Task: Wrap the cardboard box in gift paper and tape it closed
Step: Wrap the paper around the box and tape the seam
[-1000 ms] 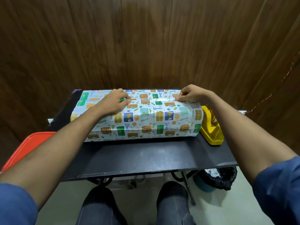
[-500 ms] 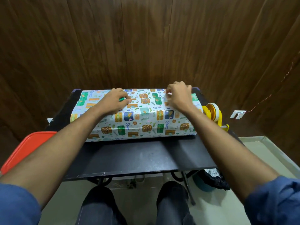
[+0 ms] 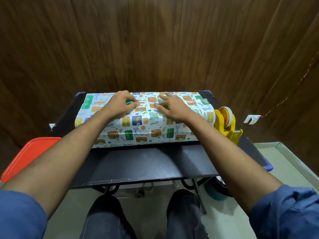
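Two bare hands lay on top of the wrapped box [image 3: 143,116], which sat across the far half of the black table [image 3: 146,164], lying left to right and fully covered in white gift paper [image 3: 138,131] printed with green, orange and blue parcels and scissors. From the middle of the box top, the left hand [image 3: 119,105] rested toward 10 o'clock, its fingers curled with thumb and fingertips drawn together against the paper; whether they pinched anything, such as a bit of tape, could not be told, so its grip stayed uncertain. The right hand [image 3: 174,107] lay toward 2 o'clock, fingers straight and spread, pressed flat on the paper and gripping nothing, its thumb tip pointing at the left hand's fingertips with a small gap between them. Both forearms reached in from the near edge, blue sleeves [image 3: 284,213] pushed up at the elbows. A yellow tape dispenser [image 3: 226,123] carrying a pale roll stood at 3 o'clock of the box, just beside its right end, near the table's right edge. An orange lid or tray [image 3: 29,156] showed at 8 o'clock, beyond the table's left side and partly hidden by the left arm. Dark wooden panels [image 3: 155,40] filled the 12 o'clock side, and the person's dark trousered knees [image 3: 183,213] sat at 6 o'clock under the table
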